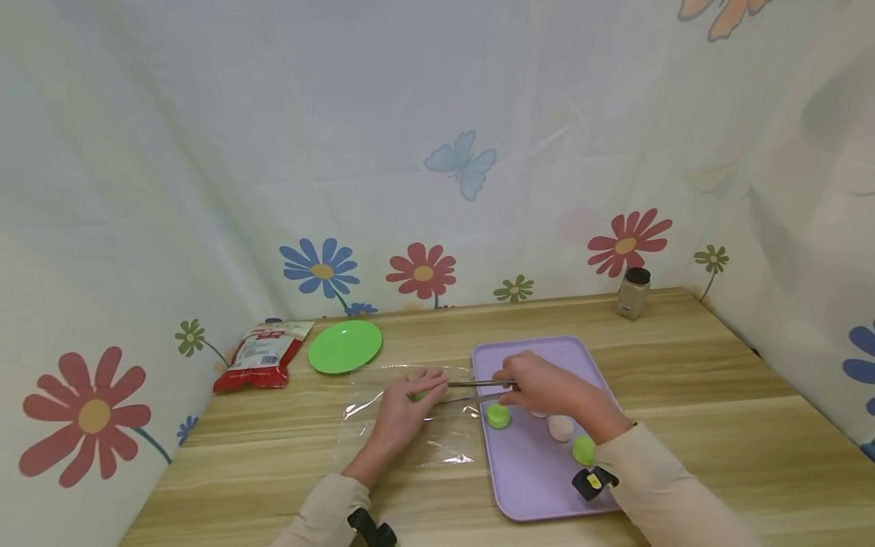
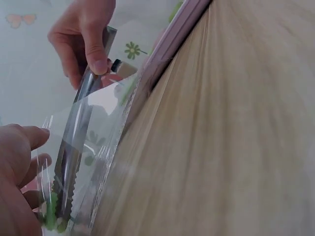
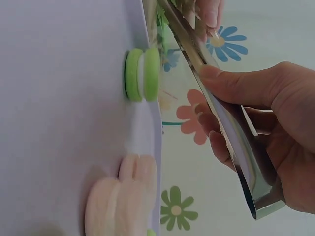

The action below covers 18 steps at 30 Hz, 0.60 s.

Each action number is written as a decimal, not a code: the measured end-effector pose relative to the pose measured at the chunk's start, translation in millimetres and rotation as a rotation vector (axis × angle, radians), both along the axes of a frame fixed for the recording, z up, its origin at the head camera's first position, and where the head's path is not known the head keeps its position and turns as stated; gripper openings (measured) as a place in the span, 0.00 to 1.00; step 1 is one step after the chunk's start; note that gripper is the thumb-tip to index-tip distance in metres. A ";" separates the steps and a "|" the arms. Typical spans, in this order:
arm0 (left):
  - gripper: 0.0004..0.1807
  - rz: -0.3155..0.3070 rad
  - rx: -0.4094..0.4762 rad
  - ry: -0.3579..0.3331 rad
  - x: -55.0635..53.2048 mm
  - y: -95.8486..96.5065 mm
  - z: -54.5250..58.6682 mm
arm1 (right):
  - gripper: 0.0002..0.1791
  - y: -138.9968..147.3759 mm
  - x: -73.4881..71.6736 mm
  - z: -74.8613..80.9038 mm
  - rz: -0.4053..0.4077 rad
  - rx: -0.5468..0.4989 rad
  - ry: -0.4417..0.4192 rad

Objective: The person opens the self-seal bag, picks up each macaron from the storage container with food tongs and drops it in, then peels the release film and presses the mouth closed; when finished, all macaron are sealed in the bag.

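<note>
My right hand (image 1: 547, 387) grips a pair of metal tongs (image 1: 478, 384), whose arms point left into a clear plastic bag (image 1: 444, 448). At the serrated tips, inside the bag, is a green macaron (image 2: 51, 211), partly hidden by my left hand in the head view. My left hand (image 1: 403, 410) holds the bag, its fingertips on the film in both wrist views. Beneath my right forearm lies a purple tray (image 1: 533, 494). On it are a green macaron (image 3: 142, 74) near the left edge, pale pink macarons (image 3: 118, 206), and another green one (image 1: 584, 450).
A green plate (image 1: 345, 346) lies at the back left, beside a red and white package (image 1: 263, 355). Far back on the right stands a jar (image 1: 634, 293) with a black lid. A flower-printed curtain (image 1: 424, 190) borders the wooden table (image 1: 718, 418).
</note>
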<state>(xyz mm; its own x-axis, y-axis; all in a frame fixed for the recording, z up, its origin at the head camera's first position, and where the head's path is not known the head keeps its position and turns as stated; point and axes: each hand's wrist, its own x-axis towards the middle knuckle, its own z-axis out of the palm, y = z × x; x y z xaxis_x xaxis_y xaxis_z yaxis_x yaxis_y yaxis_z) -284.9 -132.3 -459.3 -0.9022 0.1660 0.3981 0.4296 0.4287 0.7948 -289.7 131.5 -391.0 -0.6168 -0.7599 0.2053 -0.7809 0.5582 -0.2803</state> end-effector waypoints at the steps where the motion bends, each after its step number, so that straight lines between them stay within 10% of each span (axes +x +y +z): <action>1: 0.14 -0.003 0.004 -0.001 -0.3 0.0 -0.7 | 0.07 -3.1 -0.8 -0.6 0.001 0.002 0.008; 18: 0.16 -0.002 0.092 0.000 4.9 5.6 -2.4 | 0.12 -37.6 -4.7 -9.7 -0.085 0.001 -0.012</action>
